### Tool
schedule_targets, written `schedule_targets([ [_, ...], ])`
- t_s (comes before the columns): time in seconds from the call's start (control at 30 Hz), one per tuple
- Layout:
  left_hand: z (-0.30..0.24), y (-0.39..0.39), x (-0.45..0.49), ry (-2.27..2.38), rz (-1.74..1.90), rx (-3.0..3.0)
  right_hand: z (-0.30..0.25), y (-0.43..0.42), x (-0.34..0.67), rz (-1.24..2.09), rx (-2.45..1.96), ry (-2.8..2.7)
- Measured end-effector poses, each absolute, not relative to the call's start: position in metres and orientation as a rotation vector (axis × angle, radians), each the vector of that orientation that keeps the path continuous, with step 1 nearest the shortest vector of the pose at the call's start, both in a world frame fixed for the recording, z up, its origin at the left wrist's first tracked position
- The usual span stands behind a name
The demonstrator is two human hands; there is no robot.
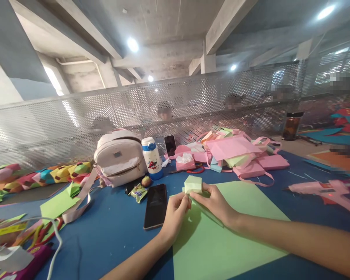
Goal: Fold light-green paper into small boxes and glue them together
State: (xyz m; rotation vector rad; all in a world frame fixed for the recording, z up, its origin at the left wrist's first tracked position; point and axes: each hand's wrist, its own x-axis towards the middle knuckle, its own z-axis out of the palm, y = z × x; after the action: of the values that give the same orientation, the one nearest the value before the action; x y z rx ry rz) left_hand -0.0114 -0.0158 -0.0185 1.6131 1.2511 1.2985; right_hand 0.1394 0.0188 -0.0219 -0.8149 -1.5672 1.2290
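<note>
Between my two hands, a folded piece of pale green paper (193, 183) is held up over the blue table. My left hand (176, 214) pinches its lower left edge with thumb and fingers. On its right side, my right hand (217, 204) grips it with the thumb in front and fingers behind. A narrow green strip slants down beneath my right hand; I cannot tell whether it joins the folded piece. Below both hands lies a large light green sheet (221, 249). Just left of my left hand rests a dark phone (155, 206).
A pink glue gun (323, 190) lies at right. Behind stand a white backpack (119, 157), a bottle (152, 157) and a heap of pink paper (233, 147). A purple power strip (36, 260) with a white cable is at lower left. Several people sit beyond the perforated metal screen (128, 109).
</note>
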Motion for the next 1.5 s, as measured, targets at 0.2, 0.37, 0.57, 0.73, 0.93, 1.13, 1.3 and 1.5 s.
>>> schedule_targets([
  [0.2,-0.02,-0.019,-0.011,1.243,1.361,1.526,-0.019,0.018,0.138,1.113,-0.733,-1.648],
  [0.37,-0.021,-0.019,-0.011,1.219,1.445,1.458,-0.018,0.016,0.141,0.937,-0.682,-1.82],
  [0.57,-0.015,-0.017,-0.015,1.203,1.524,1.58,-0.016,0.024,0.147,0.653,-0.683,-2.043],
  [0.73,-0.009,-0.01,-0.028,1.324,1.699,1.988,-0.006,0.045,0.157,0.474,-0.741,-2.152],
  [0.93,-0.002,-0.006,-0.04,1.321,1.811,2.466,0.009,0.065,0.17,0.233,-0.626,-2.379],
  [1.13,-0.002,-0.006,-0.041,1.298,1.737,2.537,0.02,0.07,0.177,0.125,-0.508,-2.438],
  [1.3,-0.001,-0.003,-0.043,1.286,1.72,2.424,0.021,0.072,0.179,0.167,-0.492,-2.378],
  [1.5,0.0,-0.003,-0.042,1.297,1.732,2.305,0.023,0.072,0.179,0.216,-0.502,-2.35],
])
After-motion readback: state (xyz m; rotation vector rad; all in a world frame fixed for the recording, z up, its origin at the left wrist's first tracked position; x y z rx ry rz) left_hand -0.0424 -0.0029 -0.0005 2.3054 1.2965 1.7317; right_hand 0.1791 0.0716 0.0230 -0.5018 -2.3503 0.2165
